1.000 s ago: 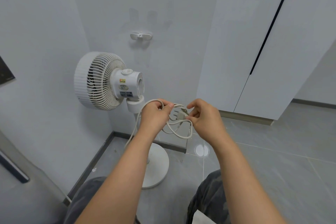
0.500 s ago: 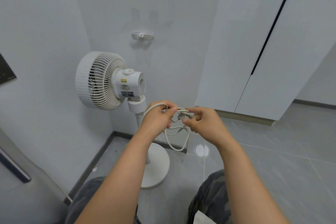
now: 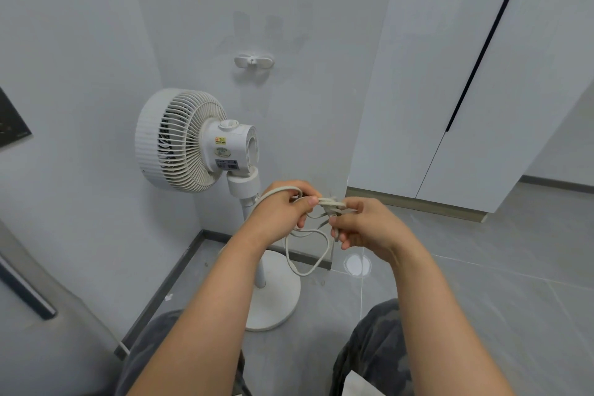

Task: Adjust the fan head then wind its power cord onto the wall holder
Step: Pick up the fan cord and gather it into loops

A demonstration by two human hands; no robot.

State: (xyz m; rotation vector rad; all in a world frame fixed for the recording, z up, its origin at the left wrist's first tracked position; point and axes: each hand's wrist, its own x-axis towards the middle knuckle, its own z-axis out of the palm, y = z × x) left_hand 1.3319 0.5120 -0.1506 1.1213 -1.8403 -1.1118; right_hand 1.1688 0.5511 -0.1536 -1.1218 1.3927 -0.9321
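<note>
Head camera is showing the left hand (image 3: pixel 279 212) gripping a bundle of the power cord (image 3: pixel 302 274), fingers curled round it and thumb pressing on top, while the right hand (image 3: pixel 366 225) is pinching the same strands just beside it. Both hands are working below and to the right of the fan head (image 3: pixel 180 141). One slack loop is hanging beneath the hands, and another strand is running over the left wrist toward the pole (image 3: pixel 261 267) under the fan head. The plug is not showing clearly. The wall holder (image 3: pixel 254 60) is sitting above and slightly right of the fan head, carrying no cord. Probable faults: the pinch is covering several strands at once, so any loosening is likely letting the loops spill and tangle. Lifting the bundle toward the wall holder is risking a taut strand dragging on the pole, tipping the unit or disturbing the fan head setting.
</note>
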